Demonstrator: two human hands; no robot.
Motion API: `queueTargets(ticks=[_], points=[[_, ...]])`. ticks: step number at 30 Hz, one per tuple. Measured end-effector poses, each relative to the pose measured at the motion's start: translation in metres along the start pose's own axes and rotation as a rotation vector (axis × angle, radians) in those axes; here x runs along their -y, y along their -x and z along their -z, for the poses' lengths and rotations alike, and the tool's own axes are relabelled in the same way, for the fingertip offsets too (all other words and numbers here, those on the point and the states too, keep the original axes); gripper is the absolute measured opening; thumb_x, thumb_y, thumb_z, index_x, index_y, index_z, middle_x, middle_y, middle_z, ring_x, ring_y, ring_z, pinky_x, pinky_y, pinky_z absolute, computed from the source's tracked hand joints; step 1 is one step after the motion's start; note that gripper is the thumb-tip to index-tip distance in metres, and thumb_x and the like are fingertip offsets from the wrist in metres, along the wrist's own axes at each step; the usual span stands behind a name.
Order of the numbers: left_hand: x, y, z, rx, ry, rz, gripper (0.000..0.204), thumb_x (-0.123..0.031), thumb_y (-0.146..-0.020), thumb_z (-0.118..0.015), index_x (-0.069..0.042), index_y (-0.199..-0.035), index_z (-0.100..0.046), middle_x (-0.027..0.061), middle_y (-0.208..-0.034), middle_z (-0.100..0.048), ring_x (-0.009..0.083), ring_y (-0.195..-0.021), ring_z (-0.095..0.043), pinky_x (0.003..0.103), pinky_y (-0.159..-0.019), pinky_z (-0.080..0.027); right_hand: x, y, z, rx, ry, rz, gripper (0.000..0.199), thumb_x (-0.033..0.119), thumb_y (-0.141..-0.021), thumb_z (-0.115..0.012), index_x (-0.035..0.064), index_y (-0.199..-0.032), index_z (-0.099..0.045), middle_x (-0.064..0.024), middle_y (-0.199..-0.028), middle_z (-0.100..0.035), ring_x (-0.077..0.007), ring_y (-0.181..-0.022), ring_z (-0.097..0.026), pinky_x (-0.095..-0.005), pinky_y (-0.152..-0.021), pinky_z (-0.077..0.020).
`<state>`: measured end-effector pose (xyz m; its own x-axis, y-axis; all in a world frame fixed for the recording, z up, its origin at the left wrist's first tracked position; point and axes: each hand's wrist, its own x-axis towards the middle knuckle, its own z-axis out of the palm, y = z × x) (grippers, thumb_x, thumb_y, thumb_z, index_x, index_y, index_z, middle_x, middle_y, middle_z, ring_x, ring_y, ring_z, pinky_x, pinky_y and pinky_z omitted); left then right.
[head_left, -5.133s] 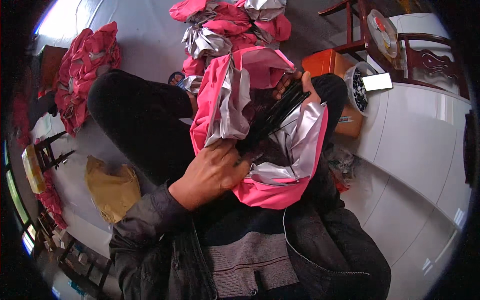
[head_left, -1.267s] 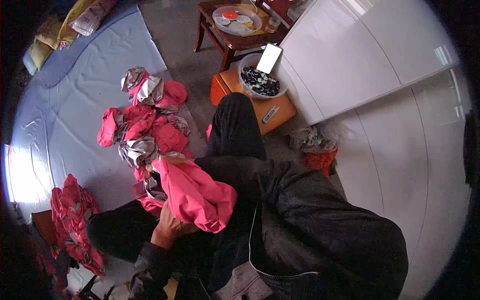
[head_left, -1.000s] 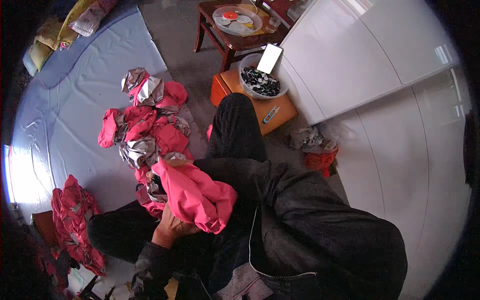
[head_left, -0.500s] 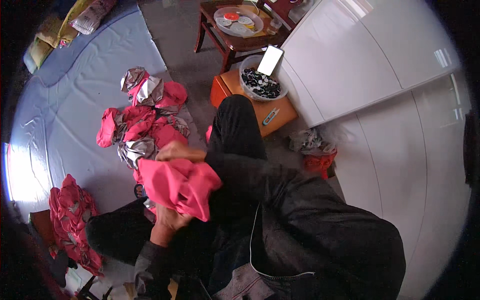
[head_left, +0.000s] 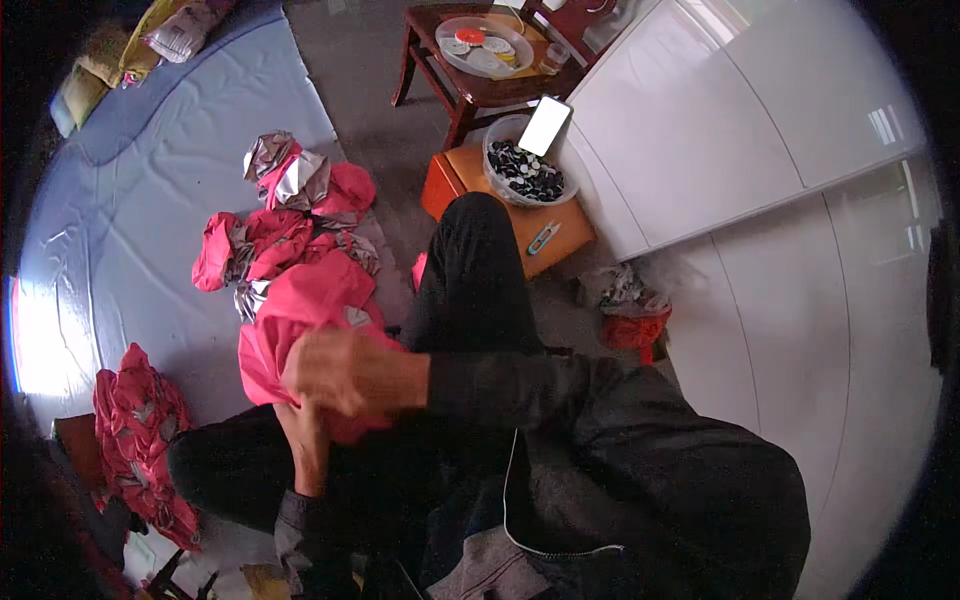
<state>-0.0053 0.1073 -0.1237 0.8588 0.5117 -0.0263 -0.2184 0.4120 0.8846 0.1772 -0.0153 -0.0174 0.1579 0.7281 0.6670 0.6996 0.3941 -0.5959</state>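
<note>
A bunched piece of bright pink fabric (head_left: 322,292) is held over my lap, its folds spread above my bent left leg. My left hand (head_left: 305,430) grips it from below, with part of the fingers hidden by cloth and by the other hand. Across the front of the fabric lies my right hand (head_left: 345,370), slightly blurred, its fingers curled onto the cloth. Just beyond is a heap of pink and silver fabric pieces (head_left: 280,240) on the grey sheet (head_left: 150,230). Another crumpled pink pile (head_left: 145,450) lies at the left.
An orange-brown stool (head_left: 565,235) at the far right carries a clear tub (head_left: 570,190) of black and white discs, a phone (head_left: 545,125) and small turquoise thread snips (head_left: 543,238). Behind it a wooden chair (head_left: 460,110) holds a tray. White panels (head_left: 700,120) stand at right.
My right hand has come from behind the pink fabric to its front, nearer me. The fabric has shifted up and left and opened out. My left hand keeps its hold below.
</note>
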Motion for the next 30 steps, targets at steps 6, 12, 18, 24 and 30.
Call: queueTargets(ticks=[6, 12, 18, 24, 30], points=[[-0.045, -0.004, -0.062, -0.420, -0.340, 0.164, 0.051, -0.022, -0.095, -0.062, 0.006, -0.135, -0.047, 0.0141, -0.130, -0.056, 0.0227, -0.114, -0.055, 0.035, -0.098, -0.045, -0.042, 0.031, -0.007, 0.150, -0.124, -0.580, 0.020, 0.020, -0.093, -0.063, 0.0030, -0.103, -0.065, -0.0163, -0.095, -0.068, -0.0337, -0.089, -0.067, -0.0417, -0.075, -0.0525], [-0.051, -0.004, -0.060, -0.361, -0.400, 0.044, 0.048, -0.025, -0.096, -0.060, 0.007, -0.130, -0.052, 0.0128, -0.124, -0.059, 0.0197, -0.109, -0.057, 0.035, -0.095, -0.047, 0.020, -0.018, 0.013, -0.278, 0.013, -0.227, 0.019, 0.018, -0.096, -0.060, 0.0016, -0.104, -0.065, -0.0169, -0.093, -0.069, -0.0332, -0.087, -0.069, -0.0397, -0.074, -0.0526], [-0.050, -0.010, -0.069, -0.428, -0.331, 0.103, 0.044, -0.025, -0.097, -0.059, 0.009, -0.124, -0.057, 0.0102, -0.116, -0.061, 0.0183, -0.102, -0.059, 0.034, -0.091, -0.048, 0.005, 0.018, -0.018, 0.004, -0.236, -0.679, 0.019, 0.013, -0.094, -0.062, 0.0025, -0.110, -0.065, -0.0150, -0.100, -0.068, -0.0319, -0.094, -0.067, -0.0380, -0.077, -0.0520], [-0.054, -0.008, -0.073, -0.427, -0.349, 0.061, 0.043, -0.024, -0.097, -0.058, 0.008, -0.125, -0.056, 0.0104, -0.117, -0.061, 0.0186, -0.104, -0.059, 0.033, -0.091, -0.048, 0.016, 0.008, -0.005, -0.189, -0.081, -0.411, 0.019, 0.012, -0.094, -0.063, 0.0028, -0.111, -0.064, -0.0141, -0.100, -0.068, -0.0324, -0.093, -0.067, -0.0379, -0.077, -0.0523], [-0.041, -0.006, -0.057, -0.398, -0.349, 0.163, 0.045, -0.025, -0.097, -0.059, 0.006, -0.129, -0.054, 0.0113, -0.122, -0.061, 0.0198, -0.109, -0.058, 0.033, -0.095, -0.047, 0.034, -0.002, -0.004, -0.235, -0.183, -0.382, 0.017, 0.011, -0.094, -0.063, 0.0018, -0.107, -0.067, -0.0138, -0.100, -0.070, -0.0315, -0.093, -0.068, -0.0353, -0.080, -0.0523]])
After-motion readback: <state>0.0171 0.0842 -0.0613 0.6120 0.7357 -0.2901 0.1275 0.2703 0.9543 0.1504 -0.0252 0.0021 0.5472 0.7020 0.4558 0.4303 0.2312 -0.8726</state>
